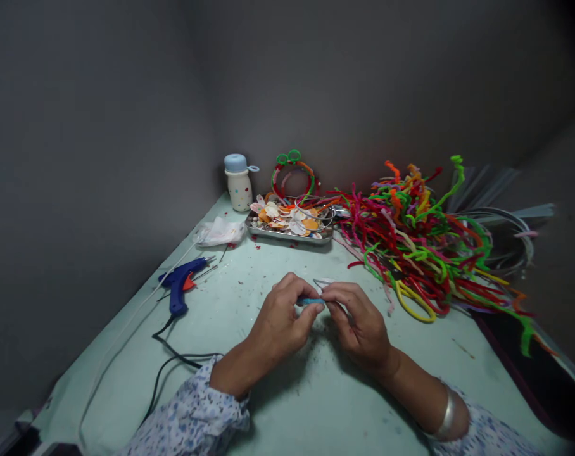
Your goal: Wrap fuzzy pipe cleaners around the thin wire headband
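Note:
Over the middle of the table, my left hand pinches a short blue fuzzy piece, which looks like pipe cleaner, between thumb and fingers. My right hand meets it from the right, its thumb and fingertips closed at the end of the blue piece. What the right fingers grip is mostly hidden. Just beyond these fingertips a thin grey angled piece shows, too small to name. Both hands are held slightly above the pale green tabletop.
A blue glue gun lies at left, its dark cord trailing toward my left sleeve. Behind are a plastic bag, a bottle, a metal tray of small decorations and decorated headbands. Tangled pipe cleaners heap at right.

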Demonstrator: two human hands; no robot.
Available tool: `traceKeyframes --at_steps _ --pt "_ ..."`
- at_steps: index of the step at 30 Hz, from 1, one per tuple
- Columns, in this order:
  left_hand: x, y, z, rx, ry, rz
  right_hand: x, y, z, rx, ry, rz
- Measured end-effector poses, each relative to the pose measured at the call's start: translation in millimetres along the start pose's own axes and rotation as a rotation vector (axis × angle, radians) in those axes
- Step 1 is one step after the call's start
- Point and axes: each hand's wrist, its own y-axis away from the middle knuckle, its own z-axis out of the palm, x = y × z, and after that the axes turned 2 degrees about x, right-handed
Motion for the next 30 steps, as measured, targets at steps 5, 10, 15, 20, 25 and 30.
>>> traceKeyframes --at_steps 5,10,15,20,25,30 --pt "-0.4 -0.3 0.0 0.003 -0.005 0.0 -2.1 -0.8 -0.6 0.006 -0.015 0.025" --pt "0.8 -0.8 -0.6 0.011 0.007 0.012 -3.6 -1.4 -1.0 0.02 -0.028 0.047" --pt "2.2 -0.5 -0.9 0.006 0.002 0.009 -4.2 -1.8 -2.0 -0.002 -0.053 0.066" --pt "1.2 -0.2 -0.7 -0.015 -0.012 0.015 -2.4 -2.2 -1.4 -0.05 -0.077 0.089" --pt "1.5 0.3 -1.0 -0.014 -0.024 0.014 -0.8 -1.6 -0.6 -0.059 -0.073 0.082" --pt "2.3 0.5 -1.6 -0.012 -0.021 0.011 -1.9 -1.5 -1.2 -0.04 -0.06 0.084"
